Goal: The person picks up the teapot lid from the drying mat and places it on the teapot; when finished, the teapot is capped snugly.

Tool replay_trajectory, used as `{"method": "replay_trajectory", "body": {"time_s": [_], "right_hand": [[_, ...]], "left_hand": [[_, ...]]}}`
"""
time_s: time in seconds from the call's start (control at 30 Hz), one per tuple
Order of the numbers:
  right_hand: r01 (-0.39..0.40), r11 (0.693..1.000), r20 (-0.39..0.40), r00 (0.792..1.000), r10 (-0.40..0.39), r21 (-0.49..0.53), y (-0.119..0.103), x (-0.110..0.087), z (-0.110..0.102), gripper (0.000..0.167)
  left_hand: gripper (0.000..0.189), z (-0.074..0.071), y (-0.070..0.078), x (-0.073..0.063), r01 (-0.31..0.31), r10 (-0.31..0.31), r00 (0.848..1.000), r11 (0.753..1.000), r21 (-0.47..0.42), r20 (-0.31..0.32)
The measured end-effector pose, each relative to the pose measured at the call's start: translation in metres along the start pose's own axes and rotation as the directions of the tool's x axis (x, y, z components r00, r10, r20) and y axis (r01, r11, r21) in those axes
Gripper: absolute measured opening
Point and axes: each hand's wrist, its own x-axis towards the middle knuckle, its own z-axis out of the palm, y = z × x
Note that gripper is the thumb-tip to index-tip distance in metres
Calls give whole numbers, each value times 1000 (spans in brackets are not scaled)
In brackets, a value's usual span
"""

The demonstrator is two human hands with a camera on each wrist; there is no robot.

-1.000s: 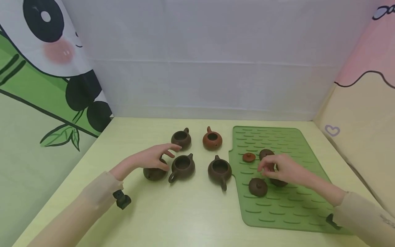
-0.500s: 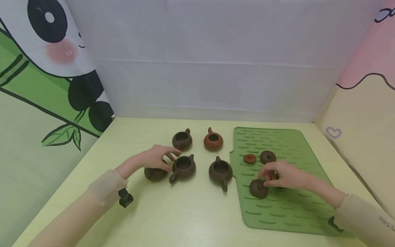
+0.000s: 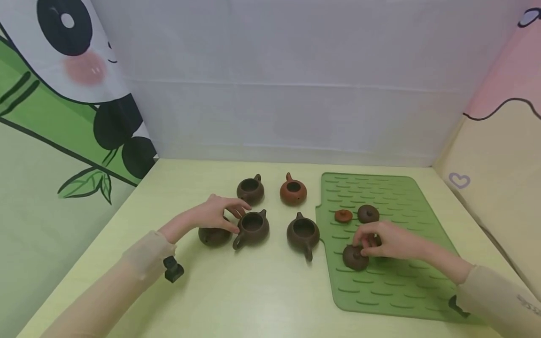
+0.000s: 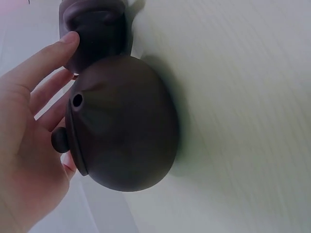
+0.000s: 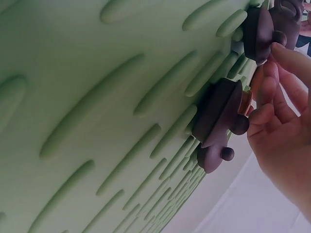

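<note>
My left hand [image 3: 215, 213] arches over a lidded dark teapot [image 3: 214, 237]. Its thumb and fingers reach the left side of a lidless dark teapot [image 3: 255, 229], the thumb by the handle. In the left wrist view the lidded teapot [image 4: 131, 131] shows its spout and lid knob close to the palm. On the green mat my right hand [image 3: 386, 239] pinches the knob of a dark teapot lid [image 3: 355, 259]. The right wrist view shows the thumb against the knob of this lid [image 5: 257, 34]. Another dark lid [image 5: 218, 111] sits below the right hand, mostly hidden in the head view.
Behind stand a dark lidless teapot [image 3: 250, 190] and a reddish one [image 3: 293, 192]. A third dark lidless teapot [image 3: 303, 233] sits left of the green mat [image 3: 397, 291]. The mat also bears a small red lid [image 3: 343, 216] and a dark lid [image 3: 368, 214]. Fabric walls surround the table.
My right hand has moved down and slightly left onto the front dark lid's knob. My left hand has shifted right, its thumb and fingers coming up to the lidless teapot.
</note>
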Motion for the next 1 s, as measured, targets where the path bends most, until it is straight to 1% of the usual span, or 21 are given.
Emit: {"method": "replay_trajectory", "body": {"time_s": [0.1, 0.23, 0.33, 0.47, 0.67, 0.8, 0.9, 1.0], "right_hand": [[15, 1000, 11, 1000, -15, 11, 0, 1, 0, 14], [64, 998, 14, 998, -65, 26, -1, 1, 0, 12], [85, 996, 14, 996, -86, 38, 0, 0, 0, 11], [83, 995, 28, 996, -85, 53, 1, 1, 1, 13], [89, 992, 53, 994, -94, 90, 3, 1, 3, 13], [109, 990, 37, 993, -113, 95, 2, 1, 1, 11], [107, 991, 20, 994, -109, 83, 0, 2, -3, 10], [86, 994, 6, 996, -87, 74, -4, 4, -9, 10]], "left_hand": [[57, 1, 0, -1, 12, -12, 1000, 1000, 18, -24], [57, 4, -3, -1, 5, -4, 998, 1000, 21, -56], [58, 6, -6, -1, -1, 3, 998, 1000, 28, -64], [58, 6, -7, 0, 8, -7, 999, 1000, 18, -43], [57, 8, -9, -1, -4, 4, 1000, 1000, -18, -18], [56, 8, -10, -1, -13, 13, 1000, 999, -35, -19], [56, 7, -11, 0, -12, 12, 1000, 996, -84, -6], [57, 6, -12, 0, -10, 11, 1000, 990, -144, 11]]}}
